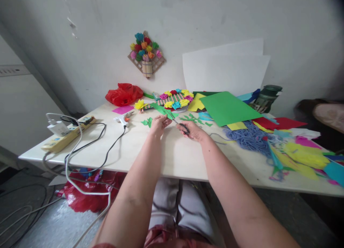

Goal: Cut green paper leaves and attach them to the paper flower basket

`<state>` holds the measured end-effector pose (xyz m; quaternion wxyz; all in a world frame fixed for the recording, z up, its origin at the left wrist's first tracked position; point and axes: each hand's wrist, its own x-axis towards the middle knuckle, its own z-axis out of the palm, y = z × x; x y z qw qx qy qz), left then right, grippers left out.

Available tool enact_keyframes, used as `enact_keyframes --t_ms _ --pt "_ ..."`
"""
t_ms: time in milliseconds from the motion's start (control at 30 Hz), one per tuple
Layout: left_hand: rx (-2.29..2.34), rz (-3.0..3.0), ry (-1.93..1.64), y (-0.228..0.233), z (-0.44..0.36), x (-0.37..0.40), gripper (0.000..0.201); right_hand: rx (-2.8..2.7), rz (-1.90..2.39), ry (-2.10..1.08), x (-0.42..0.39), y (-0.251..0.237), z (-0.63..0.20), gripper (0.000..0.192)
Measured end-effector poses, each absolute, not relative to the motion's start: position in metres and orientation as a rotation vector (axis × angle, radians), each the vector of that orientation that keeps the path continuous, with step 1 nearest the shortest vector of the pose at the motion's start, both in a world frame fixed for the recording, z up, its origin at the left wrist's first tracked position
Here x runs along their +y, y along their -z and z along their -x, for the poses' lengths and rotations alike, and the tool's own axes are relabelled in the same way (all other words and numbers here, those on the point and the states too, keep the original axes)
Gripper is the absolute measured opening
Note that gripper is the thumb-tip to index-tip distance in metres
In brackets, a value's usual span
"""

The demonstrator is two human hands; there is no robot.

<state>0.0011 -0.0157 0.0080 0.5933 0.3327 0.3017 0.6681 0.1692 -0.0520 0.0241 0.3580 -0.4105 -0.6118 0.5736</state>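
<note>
My left hand point(160, 123) pinches a strip of green paper point(160, 109) above the middle of the table. My right hand point(192, 130) is closed round the black handles of a pair of scissors point(184, 128). Their blades point up and left, against the green paper near my left fingers. Small cut green paper leaves point(192, 119) lie just beyond my right hand, and more green cut pieces point(147, 122) are left of my left hand. Behind the hands rests a woven piece point(174, 98) ringed with colourful paper flowers.
A hot glue gun point(124, 119) and a power strip point(68, 135) with trailing cords are on the left. Green sheets point(229, 108), blue yarn point(248, 137) and coloured paper scraps crowd the right. A red plastic bag point(124, 94) and dark green bottle point(266, 99) stand at the back.
</note>
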Motion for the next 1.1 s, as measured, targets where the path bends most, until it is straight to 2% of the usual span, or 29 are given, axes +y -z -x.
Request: enact_keyframes --t_ms 500,700,1100 --pt "0.674 -0.610 -1.670 -0.009 -0.001 -0.012 0.027 -1.668 1.087 -1.509 -0.056 -0.030 -0.171 0.020" --pt "0.625 -0.597 -1.661 -0.005 0.002 -0.007 0.019 -1.733 1.116 -1.527 -0.057 -0.032 -0.174 0.018" --pt "0.625 -0.478 -1.584 -0.007 0.000 -0.009 0.015 -1.766 1.120 -1.519 -0.053 -0.027 -0.177 0.023"
